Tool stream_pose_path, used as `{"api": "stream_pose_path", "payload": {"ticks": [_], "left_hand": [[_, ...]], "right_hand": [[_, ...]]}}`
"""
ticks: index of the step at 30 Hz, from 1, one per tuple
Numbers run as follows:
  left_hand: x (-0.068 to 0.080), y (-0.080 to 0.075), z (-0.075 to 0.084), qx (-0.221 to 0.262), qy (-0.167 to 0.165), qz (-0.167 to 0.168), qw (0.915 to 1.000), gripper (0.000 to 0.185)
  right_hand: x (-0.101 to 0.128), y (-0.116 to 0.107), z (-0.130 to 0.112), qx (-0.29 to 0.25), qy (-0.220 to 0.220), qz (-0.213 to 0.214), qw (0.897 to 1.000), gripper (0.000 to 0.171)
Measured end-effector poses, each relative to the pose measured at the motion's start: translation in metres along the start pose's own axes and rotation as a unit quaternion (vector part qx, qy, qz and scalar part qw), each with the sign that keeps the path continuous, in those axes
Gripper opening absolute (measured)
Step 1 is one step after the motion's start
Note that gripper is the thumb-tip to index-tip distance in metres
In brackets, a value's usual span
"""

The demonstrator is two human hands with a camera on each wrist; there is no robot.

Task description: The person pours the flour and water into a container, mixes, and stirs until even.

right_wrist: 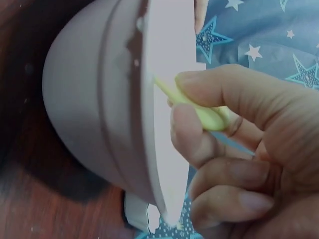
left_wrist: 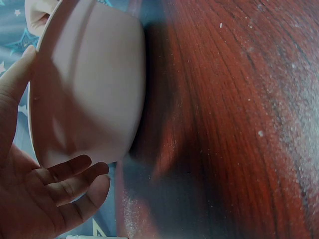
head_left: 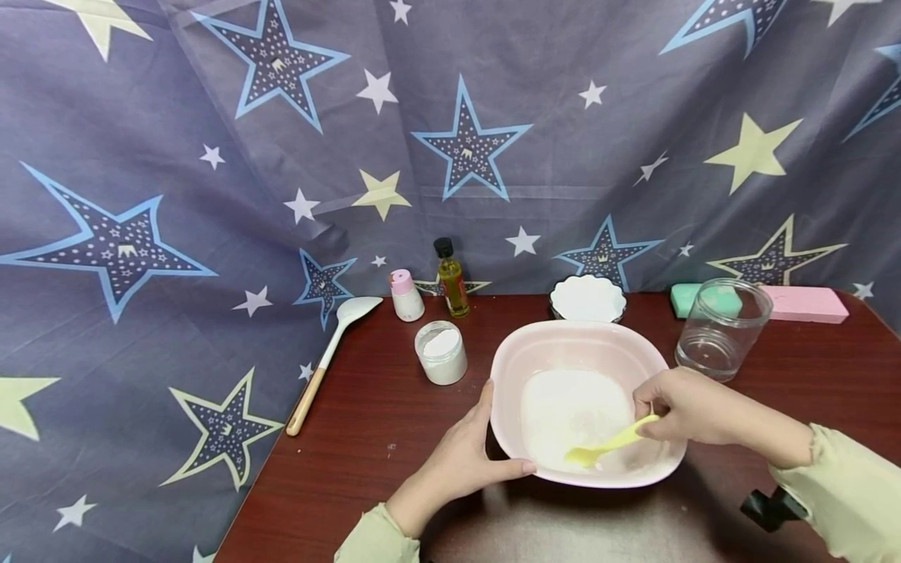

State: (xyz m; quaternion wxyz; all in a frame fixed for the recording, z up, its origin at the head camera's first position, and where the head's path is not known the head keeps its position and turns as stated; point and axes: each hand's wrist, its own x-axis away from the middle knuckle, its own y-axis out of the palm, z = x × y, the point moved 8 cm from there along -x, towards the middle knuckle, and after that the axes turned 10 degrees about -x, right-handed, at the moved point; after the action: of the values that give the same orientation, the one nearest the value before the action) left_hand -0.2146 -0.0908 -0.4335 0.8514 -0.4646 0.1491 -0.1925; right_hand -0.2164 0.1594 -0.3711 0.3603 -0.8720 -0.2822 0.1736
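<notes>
Pink and square-rimmed, the bowl [head_left: 581, 352] is set near the front of the brown table [head_left: 366, 422], with white liquid pooled inside. Its left rim is steadied by the left hand [head_left: 457, 461], thumb along the edge and fingers straight against the outer wall, while a yellow spoon [head_left: 607, 447] is pinched by the right hand [head_left: 686, 407], its tip dipped in the liquid. A white jar [head_left: 441, 353] stands just left of the bowl, and a clear jar [head_left: 719, 328] is placed to the far right.
</notes>
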Motion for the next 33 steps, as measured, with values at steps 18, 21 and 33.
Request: {"api": "stream_pose_path", "payload": {"ticks": [18, 21, 33], "left_hand": [[0.0, 0.0, -0.001, -0.005, -0.005, -0.001, 1.0, 0.122], [0.0, 0.001, -0.001, -0.008, -0.005, -0.001, 1.0, 0.122], [0.0, 0.0, -0.001, -0.008, -0.006, 0.0, 1.0, 0.122]], "right_hand": [[-0.031, 0.016, -0.006, 0.043, 0.007, 0.078, 0.996, 0.031], [-0.033, 0.015, -0.003, 0.042, 0.021, 0.089, 0.995, 0.03], [-0.028, -0.004, 0.006, 0.092, 0.067, 0.126, 0.985, 0.026]]}}
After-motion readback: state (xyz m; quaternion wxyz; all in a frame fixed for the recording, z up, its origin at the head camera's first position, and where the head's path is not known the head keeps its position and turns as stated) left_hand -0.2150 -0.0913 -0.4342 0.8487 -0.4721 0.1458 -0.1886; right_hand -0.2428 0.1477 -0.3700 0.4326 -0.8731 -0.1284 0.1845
